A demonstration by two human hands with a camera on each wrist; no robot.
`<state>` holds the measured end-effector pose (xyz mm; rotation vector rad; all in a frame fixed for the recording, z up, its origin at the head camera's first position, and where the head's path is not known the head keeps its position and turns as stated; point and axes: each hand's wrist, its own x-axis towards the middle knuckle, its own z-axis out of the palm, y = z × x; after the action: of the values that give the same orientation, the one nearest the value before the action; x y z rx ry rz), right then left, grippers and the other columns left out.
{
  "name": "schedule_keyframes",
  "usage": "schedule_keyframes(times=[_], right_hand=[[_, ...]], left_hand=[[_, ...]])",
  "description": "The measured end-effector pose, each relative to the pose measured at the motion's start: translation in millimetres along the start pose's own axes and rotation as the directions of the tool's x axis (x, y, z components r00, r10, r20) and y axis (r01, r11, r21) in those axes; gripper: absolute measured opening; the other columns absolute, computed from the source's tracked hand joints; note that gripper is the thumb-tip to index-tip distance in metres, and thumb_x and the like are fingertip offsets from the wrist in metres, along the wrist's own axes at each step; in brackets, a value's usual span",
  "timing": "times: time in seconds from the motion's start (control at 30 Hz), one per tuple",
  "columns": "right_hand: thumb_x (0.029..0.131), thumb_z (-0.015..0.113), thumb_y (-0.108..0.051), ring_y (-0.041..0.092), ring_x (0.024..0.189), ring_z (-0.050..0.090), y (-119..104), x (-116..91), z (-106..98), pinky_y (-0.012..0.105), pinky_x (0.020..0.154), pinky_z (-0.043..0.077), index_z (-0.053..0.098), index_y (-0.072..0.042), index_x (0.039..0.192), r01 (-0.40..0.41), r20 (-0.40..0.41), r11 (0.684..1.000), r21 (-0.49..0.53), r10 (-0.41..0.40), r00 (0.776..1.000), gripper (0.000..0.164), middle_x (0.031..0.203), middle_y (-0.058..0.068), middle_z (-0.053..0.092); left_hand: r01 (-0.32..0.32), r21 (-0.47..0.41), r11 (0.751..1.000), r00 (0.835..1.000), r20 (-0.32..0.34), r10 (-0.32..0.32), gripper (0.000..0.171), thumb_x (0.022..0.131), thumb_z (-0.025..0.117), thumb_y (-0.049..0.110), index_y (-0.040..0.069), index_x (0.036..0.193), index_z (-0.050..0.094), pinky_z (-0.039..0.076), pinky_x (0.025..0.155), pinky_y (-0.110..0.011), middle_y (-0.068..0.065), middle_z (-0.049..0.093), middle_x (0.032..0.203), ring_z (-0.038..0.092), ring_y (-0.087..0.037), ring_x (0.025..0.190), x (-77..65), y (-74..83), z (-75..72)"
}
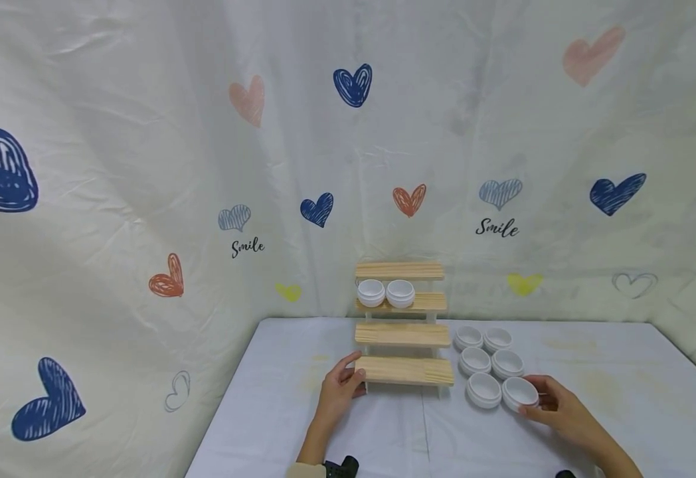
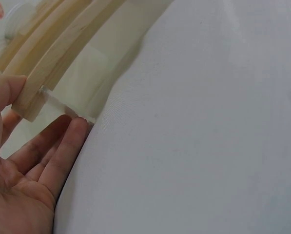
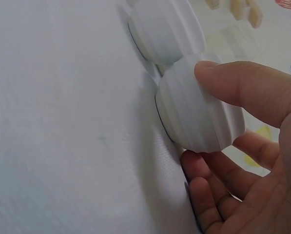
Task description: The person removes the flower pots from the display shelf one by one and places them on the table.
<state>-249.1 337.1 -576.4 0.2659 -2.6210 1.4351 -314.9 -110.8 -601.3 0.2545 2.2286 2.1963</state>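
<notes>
A stepped wooden display stand (image 1: pixel 404 370) with several pale boards stands towards the back of the table. My left hand (image 1: pixel 339 392) grips the left end of its lowest board, thumb at the board's end and fingers beside the clear leg (image 2: pixel 62 103). Two white bowls (image 1: pixel 371 293) sit side by side on an upper board. To the right of the stand, several more white bowls are grouped in two columns. My right hand (image 1: pixel 554 406) holds the nearest right-hand bowl (image 3: pixel 199 107) between thumb and fingers, low at the tabletop, with a neighbouring bowl (image 3: pixel 164 29) close beside it.
A white cloth covers the table (image 1: pixel 599 372). Behind and to the left hangs a white curtain (image 1: pixel 354 153) printed with hearts and the word Smile, close behind the stand.
</notes>
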Motion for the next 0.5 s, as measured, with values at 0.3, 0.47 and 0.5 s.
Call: schedule_keyframes(times=[0.3,0.47,0.5], right_hand=[[0.085,0.081,-0.008,-0.005,0.084,0.058,1.0,0.4,0.8,0.017,0.071,0.051,0.054,0.007,0.13,-0.009,-0.004,1.0,-0.026,0.009,1.0,0.055,0.105,-0.027,0.06],[0.085,0.081,-0.008,-0.005,0.084,0.058,1.9,1.0,1.2,0.017,0.07,0.051,0.054,0.008,0.13,-0.004,-0.007,0.999,-0.034,0.003,1.0,0.055,0.105,-0.028,0.06],[0.085,0.081,-0.008,-0.005,0.084,0.058,1.6,1.3,1.1,0.017,0.071,0.051,0.054,0.008,0.13,-0.005,-0.007,0.999,-0.036,0.004,1.0,0.055,0.105,-0.028,0.06]], left_hand=[[0.01,0.0,1.0,1.0,-0.006,-0.01,0.051,0.098,0.071,0.028,0.013,0.145,0.057,0.065,0.077,-0.033,-0.014,0.074,0.112,0.074,-0.025,0.096,-1.0,1.5,0.2],[0.02,-0.007,1.0,1.0,-0.008,-0.02,0.048,0.098,0.07,0.028,0.019,0.144,0.059,0.065,0.078,-0.032,-0.014,0.074,0.113,0.074,-0.025,0.096,-0.2,1.6,0.4],[0.02,-0.007,1.0,1.0,-0.007,-0.02,0.047,0.098,0.07,0.028,0.019,0.143,0.06,0.065,0.078,-0.032,-0.014,0.074,0.113,0.074,-0.025,0.096,0.0,1.6,0.4]])
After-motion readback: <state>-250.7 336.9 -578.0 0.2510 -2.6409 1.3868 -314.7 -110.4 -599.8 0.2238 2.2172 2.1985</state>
